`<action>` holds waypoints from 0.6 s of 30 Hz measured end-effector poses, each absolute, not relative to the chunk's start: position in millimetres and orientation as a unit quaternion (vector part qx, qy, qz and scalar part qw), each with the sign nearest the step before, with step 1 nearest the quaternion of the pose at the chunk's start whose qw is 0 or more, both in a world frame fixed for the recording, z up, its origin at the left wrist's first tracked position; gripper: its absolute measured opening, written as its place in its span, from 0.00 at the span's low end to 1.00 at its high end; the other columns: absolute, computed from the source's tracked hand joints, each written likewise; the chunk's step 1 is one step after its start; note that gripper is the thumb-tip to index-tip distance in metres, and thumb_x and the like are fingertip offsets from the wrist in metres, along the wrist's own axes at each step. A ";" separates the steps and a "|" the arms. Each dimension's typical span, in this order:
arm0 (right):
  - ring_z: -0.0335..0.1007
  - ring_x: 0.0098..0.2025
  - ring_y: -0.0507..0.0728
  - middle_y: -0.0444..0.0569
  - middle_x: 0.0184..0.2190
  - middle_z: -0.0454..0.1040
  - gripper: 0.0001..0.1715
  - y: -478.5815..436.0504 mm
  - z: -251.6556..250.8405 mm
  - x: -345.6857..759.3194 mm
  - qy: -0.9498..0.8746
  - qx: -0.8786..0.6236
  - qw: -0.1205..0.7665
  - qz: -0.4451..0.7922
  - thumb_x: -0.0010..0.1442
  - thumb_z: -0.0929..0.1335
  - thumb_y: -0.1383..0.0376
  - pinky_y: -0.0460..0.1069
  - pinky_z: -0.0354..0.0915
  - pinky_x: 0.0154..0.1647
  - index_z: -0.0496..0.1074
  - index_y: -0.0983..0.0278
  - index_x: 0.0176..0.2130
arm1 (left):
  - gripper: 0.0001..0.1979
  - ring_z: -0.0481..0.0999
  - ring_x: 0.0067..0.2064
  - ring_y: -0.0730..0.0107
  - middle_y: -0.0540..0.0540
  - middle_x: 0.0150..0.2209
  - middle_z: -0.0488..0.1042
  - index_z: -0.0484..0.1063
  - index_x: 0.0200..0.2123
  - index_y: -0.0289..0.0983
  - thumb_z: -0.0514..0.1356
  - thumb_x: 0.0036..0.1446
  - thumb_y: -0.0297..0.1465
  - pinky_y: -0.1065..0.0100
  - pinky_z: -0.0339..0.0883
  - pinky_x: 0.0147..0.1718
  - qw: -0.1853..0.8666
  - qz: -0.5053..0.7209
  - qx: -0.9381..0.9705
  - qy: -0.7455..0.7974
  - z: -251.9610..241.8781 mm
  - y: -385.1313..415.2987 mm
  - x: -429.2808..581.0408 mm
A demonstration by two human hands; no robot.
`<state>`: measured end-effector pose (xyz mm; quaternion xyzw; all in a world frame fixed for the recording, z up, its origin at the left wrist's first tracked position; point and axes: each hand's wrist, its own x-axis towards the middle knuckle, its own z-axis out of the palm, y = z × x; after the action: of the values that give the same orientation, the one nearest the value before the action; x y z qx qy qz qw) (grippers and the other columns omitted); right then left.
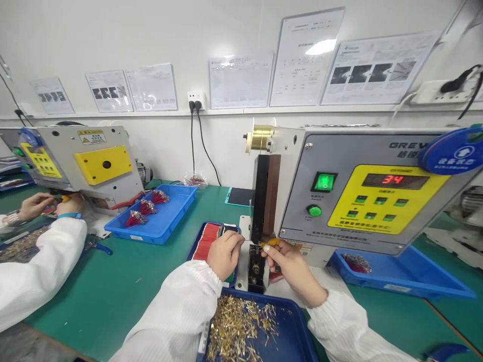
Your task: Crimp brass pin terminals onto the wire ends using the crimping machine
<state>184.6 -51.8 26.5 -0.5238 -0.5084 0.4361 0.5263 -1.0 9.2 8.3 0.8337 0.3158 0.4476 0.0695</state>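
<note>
My left hand (224,254) is closed in a pinch on a thin wire that runs right toward the machine's black press head (260,236). My right hand (287,264) pinches a small yellow part (274,242) at the same spot, fingertips almost meeting the left. Both hands hover over a blue tray (298,337) holding several loose gold terminals (237,324). Behind my left hand lies a blue tray of red wires (207,240). The grey machine (362,196) shows 34 on its red display.
At the left a co-worker in a white sleeve (35,271) works with both hands (49,205) at a second machine (81,161). A blue tray with red wire bundles (158,213) sits between us. Another blue tray (403,274) lies under my machine's right side on the green mat.
</note>
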 end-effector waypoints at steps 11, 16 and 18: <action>0.60 0.17 0.49 0.41 0.16 0.66 0.27 -55.3 26.6 180.4 -0.489 -0.530 0.533 0.442 0.47 0.70 0.42 0.44 0.56 0.14 0.68 0.64 0.27 | 0.12 0.73 0.42 0.70 0.45 0.41 0.72 0.72 0.42 0.39 0.51 0.63 0.25 0.69 0.69 0.41 0.043 0.464 0.833 0.298 8.3 1.6 1.3; 0.59 0.16 0.49 0.40 0.17 0.65 0.28 -57.4 28.3 176.7 -0.475 -0.535 0.539 0.445 0.46 0.70 0.42 0.43 0.55 0.14 0.67 0.63 0.27 | 0.10 0.71 0.42 0.68 0.45 0.38 0.71 0.72 0.41 0.38 0.51 0.63 0.26 0.67 0.67 0.41 0.010 0.481 0.823 0.303 10.9 0.1 2.2; 0.59 0.17 0.49 0.40 0.16 0.64 0.28 -58.2 29.4 176.1 -0.471 -0.545 0.530 0.447 0.45 0.70 0.42 0.43 0.55 0.13 0.67 0.63 0.27 | 0.09 0.70 0.42 0.68 0.45 0.38 0.72 0.71 0.40 0.38 0.51 0.63 0.26 0.66 0.66 0.41 0.007 0.487 0.822 0.296 12.5 -0.7 2.5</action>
<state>176.1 -58.2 29.4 -0.5448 -0.4710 0.4475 0.5303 2.5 -0.7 12.5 0.8218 0.2957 0.4869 0.0074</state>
